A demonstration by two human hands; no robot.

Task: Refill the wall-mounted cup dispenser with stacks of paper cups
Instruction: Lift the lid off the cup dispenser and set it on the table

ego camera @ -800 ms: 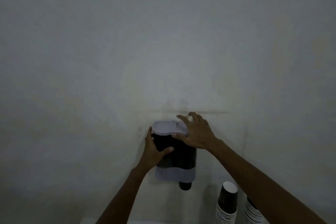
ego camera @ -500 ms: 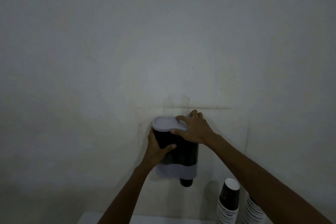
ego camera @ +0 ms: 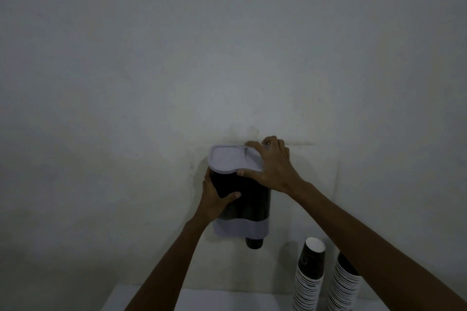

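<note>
Both hands on the wall-mounted dispenser, its lid on.

The dispenser (ego camera: 242,199) hangs upright on the far wall, long axis vertical, one cup (ego camera: 254,243) poking out below. Its pale lid (ego camera: 227,160) sits on top; the right hand (ego camera: 274,166) lies spread over the lid's right end, fingers curled on the rim. The left hand (ego camera: 214,197) clasps the dark body's left side. Two cup stacks (ego camera: 309,278) stand lower right on the near counter (ego camera: 227,300), nearer the right arm.

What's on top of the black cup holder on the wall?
A pale lid sits on top of the dispenser, with the right hand gripping its right end. One cup pokes out below. The dark body and lid hide whatever is inside.
</note>
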